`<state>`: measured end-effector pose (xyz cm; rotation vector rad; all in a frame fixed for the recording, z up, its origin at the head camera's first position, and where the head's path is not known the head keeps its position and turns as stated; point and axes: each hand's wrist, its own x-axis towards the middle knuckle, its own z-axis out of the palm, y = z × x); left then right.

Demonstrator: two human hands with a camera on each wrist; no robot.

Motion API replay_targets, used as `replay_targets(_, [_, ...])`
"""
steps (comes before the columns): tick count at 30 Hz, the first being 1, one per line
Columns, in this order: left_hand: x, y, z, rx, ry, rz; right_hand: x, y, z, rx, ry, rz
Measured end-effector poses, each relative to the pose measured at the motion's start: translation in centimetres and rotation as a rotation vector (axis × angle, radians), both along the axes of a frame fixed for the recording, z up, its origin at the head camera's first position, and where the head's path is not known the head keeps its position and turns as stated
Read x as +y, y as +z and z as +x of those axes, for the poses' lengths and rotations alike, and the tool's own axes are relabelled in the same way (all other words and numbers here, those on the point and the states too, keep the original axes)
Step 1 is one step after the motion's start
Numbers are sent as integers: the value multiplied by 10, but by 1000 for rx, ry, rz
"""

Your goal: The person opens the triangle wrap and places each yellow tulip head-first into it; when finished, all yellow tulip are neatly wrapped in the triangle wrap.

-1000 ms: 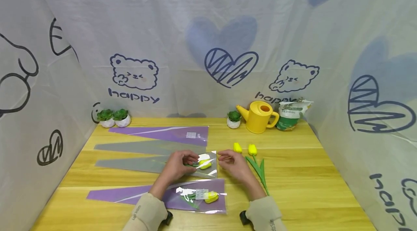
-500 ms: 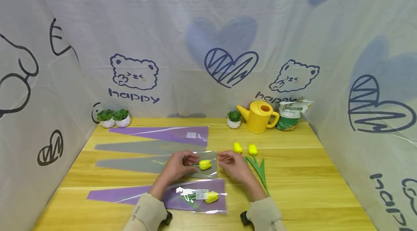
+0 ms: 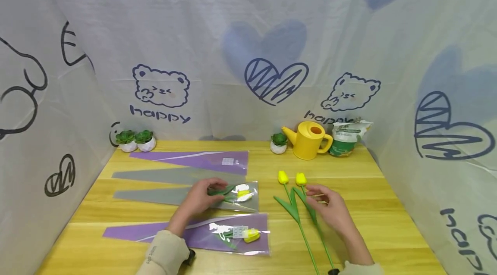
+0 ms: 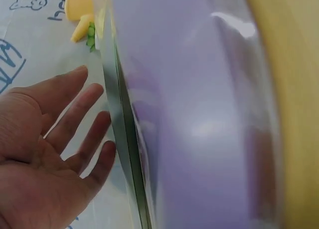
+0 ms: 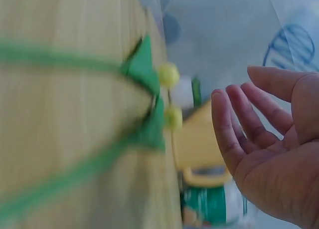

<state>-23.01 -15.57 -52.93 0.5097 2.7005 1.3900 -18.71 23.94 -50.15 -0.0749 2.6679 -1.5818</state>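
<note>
The left hand (image 3: 198, 199) rests flat with relaxed fingers on a grey cellophane sleeve (image 3: 171, 196) near the middle of the wooden surface (image 3: 361, 189). Its fingertips lie at the green stem of a yellow artificial tulip (image 3: 242, 194) that sits inside the sleeve's wide end. In the left wrist view the palm is open and the fingers are straight, gripping nothing. The right hand (image 3: 330, 210) hovers, fingers loosely spread, over two loose yellow tulips (image 3: 295, 197) lying toward the right side of the surface. Their blooms point at the far edge and their stems run to the near edge. Whether its fingers touch a leaf I cannot tell.

Nearer the front edge lies a purple sleeve (image 3: 194, 234) already holding a tulip. Toward the far edge lie another grey sleeve (image 3: 174, 175) and an empty purple one (image 3: 194, 159).

The risks seem slight but real. The cellophane looks slick, so a left hand pressing only lightly could let the sleeve slide, and the tulip might slip back out of the open end. The two loose tulips lie with leaves overlapping, so lifting one could drag the other toward the near edge. A wide sweep of the right arm might reach the yellow watering can (image 3: 308, 139) at the far edge.
</note>
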Motion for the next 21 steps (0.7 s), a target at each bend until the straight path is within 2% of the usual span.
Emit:
replay_targets(6, [-9, 1, 3, -4, -23, -21, 38, -17, 18, -123, -97, -9])
replay_targets(13, [-10, -3, 4, -30, -45, -8, 45, -37, 29, -226, -3, 31])
replay_targets(21, [-9, -6, 4, -43, -31, -11, 40, -38, 31, -253, 18, 3])
